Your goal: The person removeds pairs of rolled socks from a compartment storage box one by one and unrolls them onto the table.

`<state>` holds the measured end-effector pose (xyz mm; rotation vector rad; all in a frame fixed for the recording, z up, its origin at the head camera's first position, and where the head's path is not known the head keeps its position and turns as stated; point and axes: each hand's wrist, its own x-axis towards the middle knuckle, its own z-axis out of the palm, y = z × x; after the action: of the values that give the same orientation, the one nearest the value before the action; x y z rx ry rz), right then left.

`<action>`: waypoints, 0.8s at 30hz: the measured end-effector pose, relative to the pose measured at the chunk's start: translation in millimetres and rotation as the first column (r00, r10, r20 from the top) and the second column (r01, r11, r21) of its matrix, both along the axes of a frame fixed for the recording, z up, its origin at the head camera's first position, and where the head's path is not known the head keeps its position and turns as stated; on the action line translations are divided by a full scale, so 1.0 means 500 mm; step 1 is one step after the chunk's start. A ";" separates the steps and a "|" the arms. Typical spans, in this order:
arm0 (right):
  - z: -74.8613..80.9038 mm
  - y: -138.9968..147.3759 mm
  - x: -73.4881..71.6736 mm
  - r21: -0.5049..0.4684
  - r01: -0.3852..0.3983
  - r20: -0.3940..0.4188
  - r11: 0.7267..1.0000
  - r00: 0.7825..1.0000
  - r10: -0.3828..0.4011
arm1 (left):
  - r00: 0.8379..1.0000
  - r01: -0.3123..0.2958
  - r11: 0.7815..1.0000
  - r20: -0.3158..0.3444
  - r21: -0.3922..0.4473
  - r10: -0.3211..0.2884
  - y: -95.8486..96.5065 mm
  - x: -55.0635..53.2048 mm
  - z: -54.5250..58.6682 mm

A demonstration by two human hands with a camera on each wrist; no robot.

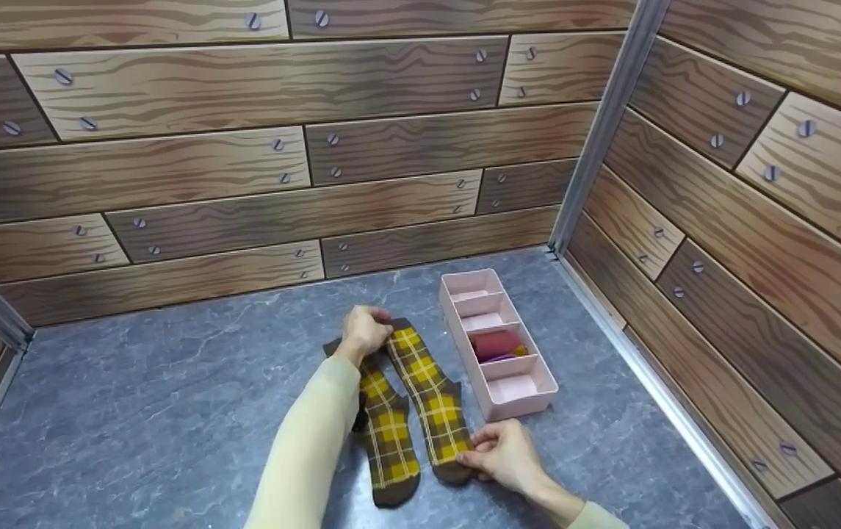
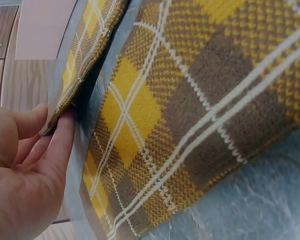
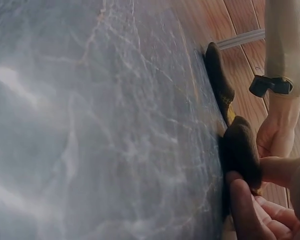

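Note:
Two yellow-and-brown plaid socks lie side by side, toes toward me. My left hand [image 1: 366,330] pinches the brown cuff of the right-hand sock [image 1: 431,389] between thumb and fingers; the left wrist view shows that cuff edge lifted a little. At the other end, my right hand [image 1: 507,457] pinches the same sock's dark toe [image 3: 241,150]. The left-hand sock [image 1: 391,433] lies flat under my left forearm, which hides part of its upper leg.
A pink divided box [image 1: 493,408] stands just right of the socks. One of its compartments holds a rolled dark-red cloth [image 1: 495,344] with bits of yellow and purple. Wood-patterned walls [image 1: 207,176] enclose the grey marbled surface [image 1: 156,411] at the back and sides.

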<state>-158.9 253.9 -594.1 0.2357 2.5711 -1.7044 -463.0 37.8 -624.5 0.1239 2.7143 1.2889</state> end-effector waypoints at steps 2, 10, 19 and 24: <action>0.003 0.000 0.001 0.023 -0.022 -0.005 0.999 1.000 0.022 | 1.000 0.004 1.000 0.006 -0.004 -0.004 -0.001 0.010 0.012; 0.039 0.018 0.004 0.203 -0.154 -0.037 0.967 0.986 0.165 | 0.999 0.016 0.998 0.050 0.067 -0.019 -0.010 0.094 0.123; 0.113 0.068 -0.018 0.341 -0.291 -0.030 0.894 0.947 0.320 | 0.998 0.065 0.997 0.005 0.035 -0.066 -0.022 0.132 0.159; 0.159 0.087 -0.037 0.341 -0.328 -0.015 0.881 0.935 0.354 | 0.994 0.100 0.994 -0.042 -0.050 -0.102 -0.022 0.154 0.170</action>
<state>-177.3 297.2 -514.6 -0.2691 2.7369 -1.1753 -386.0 26.9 -539.5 0.2847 2.7344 1.2071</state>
